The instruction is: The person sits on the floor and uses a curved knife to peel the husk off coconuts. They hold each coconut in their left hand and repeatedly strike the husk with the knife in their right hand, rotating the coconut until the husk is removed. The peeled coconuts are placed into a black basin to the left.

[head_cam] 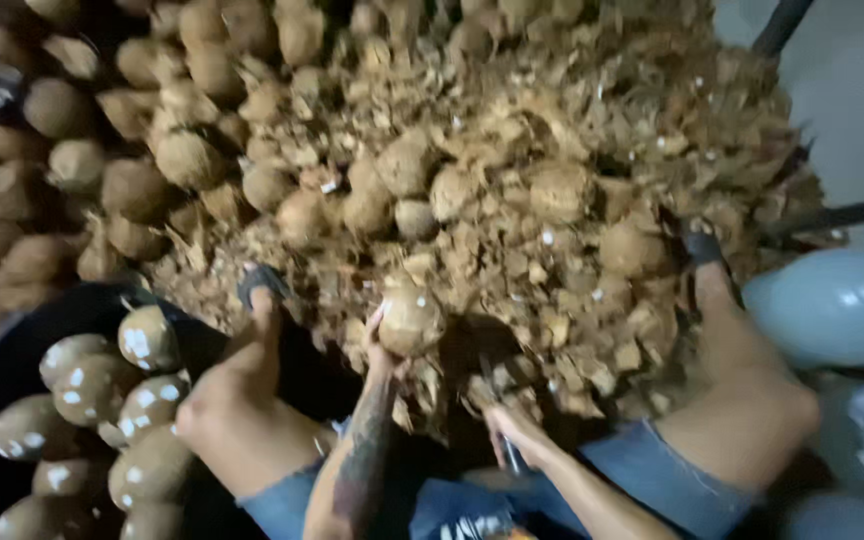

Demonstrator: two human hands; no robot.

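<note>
Gripping a husked coconut (410, 318) at frame centre, the left hand (384, 345) holds it up against the husk pile (552, 150). Right hand (514, 432), lower centre, is closed round a blurred metal tool (512, 458). Peeled coconuts (102, 400) fill a dark tub (12, 340) at lower left.

a heap of brown husk scraps (552, 200) covers the floor under dim warm light; a pale grey floor patch (852, 80) shows at the top right corner.
</note>
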